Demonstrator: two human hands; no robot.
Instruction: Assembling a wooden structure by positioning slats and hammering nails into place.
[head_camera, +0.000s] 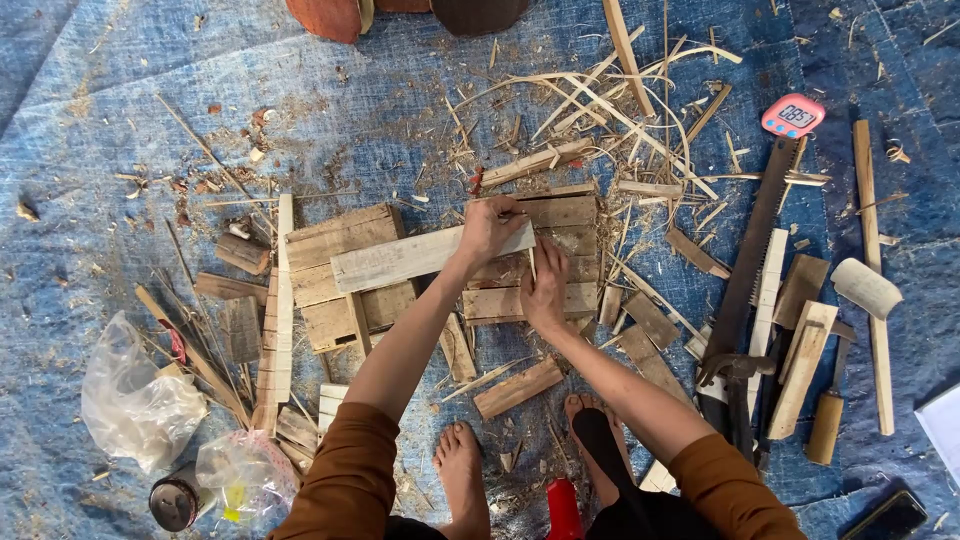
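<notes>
My left hand (489, 227) grips the right end of a long pale wooden plank (400, 257) that lies across two slatted wooden panels. One panel (335, 285) is on the left, the other (560, 215) under my hands. My right hand (545, 292) rests on the right panel just below the plank, fingers pinched on what looks like a thin nail or sliver; I cannot tell which. Both forearms reach out from brown sleeves. My bare feet (462, 470) stand on the blue tarp (90, 100) below the work.
A hand saw (752, 255), a hammer (735, 385), a wooden-handled tool (826, 425) and loose slats (800, 365) lie at the right. A pink timer (792, 115) sits beyond them. Shavings and sticks (620, 100) cover the far side. Plastic bags (135, 400) and a small tin (175, 500) are at the left.
</notes>
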